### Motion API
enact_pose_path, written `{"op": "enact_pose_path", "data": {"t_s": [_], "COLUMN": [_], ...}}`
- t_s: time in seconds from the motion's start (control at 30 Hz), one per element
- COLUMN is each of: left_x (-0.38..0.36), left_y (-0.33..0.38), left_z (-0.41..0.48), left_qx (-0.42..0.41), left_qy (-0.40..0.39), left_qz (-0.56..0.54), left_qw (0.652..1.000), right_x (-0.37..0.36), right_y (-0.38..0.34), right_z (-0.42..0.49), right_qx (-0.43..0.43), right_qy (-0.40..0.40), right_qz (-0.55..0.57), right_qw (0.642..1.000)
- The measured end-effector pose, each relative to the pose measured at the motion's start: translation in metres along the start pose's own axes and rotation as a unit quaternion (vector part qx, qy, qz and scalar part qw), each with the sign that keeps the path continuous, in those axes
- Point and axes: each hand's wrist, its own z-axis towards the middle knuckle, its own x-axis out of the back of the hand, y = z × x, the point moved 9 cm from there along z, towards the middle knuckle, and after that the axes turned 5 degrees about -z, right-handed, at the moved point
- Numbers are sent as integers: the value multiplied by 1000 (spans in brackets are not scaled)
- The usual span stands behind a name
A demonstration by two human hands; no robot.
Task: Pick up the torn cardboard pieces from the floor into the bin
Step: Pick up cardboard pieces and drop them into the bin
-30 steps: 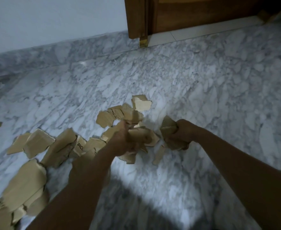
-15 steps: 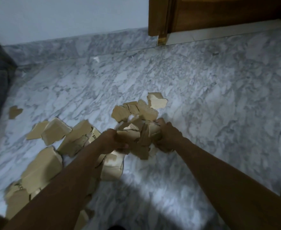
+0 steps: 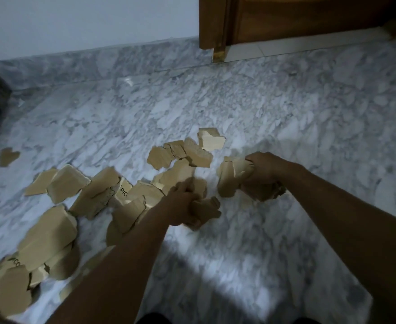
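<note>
The left hand (image 3: pixel 180 206) clenches a blurred scrap (image 3: pixel 207 208); at its 2 o'clock the right hand (image 3: pixel 263 170) grips a wad (image 3: pixel 233 175), partly hiding it. Loose pieces (image 3: pixel 49 232) litter the floor (image 3: pixel 239 101) toward 8 o'clock, cropped at the edge.

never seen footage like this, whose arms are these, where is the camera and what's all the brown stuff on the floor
There is no machine here. The picture comes from a camera worn on a person's head, looking down at their own two bare arms. The brown stuff is torn cardboard pieces scattered over a marble floor, with a wooden door at the far side. The left hand grips one scrap. The right hand grips a bunch of scraps.
</note>
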Motion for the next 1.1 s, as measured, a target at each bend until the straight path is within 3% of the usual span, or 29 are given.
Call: {"op": "enact_pose_path", "data": {"t_s": [0.1,0.23,0.3,0.37,0.53,0.67,0.77,0.83,0.93,1.0,1.1], "left_x": [-7,-12,-12,-5,33,66,69,61,52,47,36], "left_y": [13,9,9,6,-9,-8,13,24,37,46,62], "left_z": [10,19,20,15,-1,-2,0,6,8,8,7], "left_qx": [-12,-17,-27,-36,-13,-27,-33,-29,-42,-51,-66], "left_qy": [73,76,79,89,93,30,2,-10,-12,-22,-51], "left_qz": [72,14,-14,-111,-438,-509,-590,-627,-636,-665,-649], "left_qw": [995,997,996,989,894,860,807,778,771,745,756], "right_x": [3,-16,-18,-11,2,0,3,2,-9,-20,-46], "right_y": [9,8,10,14,22,23,11,0,-7,-4,-4], "right_z": [-10,-13,-13,-11,-8,2,5,-1,-5,-4,-4], "right_qx": [-17,0,-5,-9,-1,-14,29,63,94,78,26], "right_qy": [-18,12,4,-2,-3,-30,-24,-8,26,40,-18], "right_qz": [-57,-132,-116,-78,-9,-23,113,240,403,493,602], "right_qw": [998,991,993,997,1000,999,993,969,910,866,798]}}
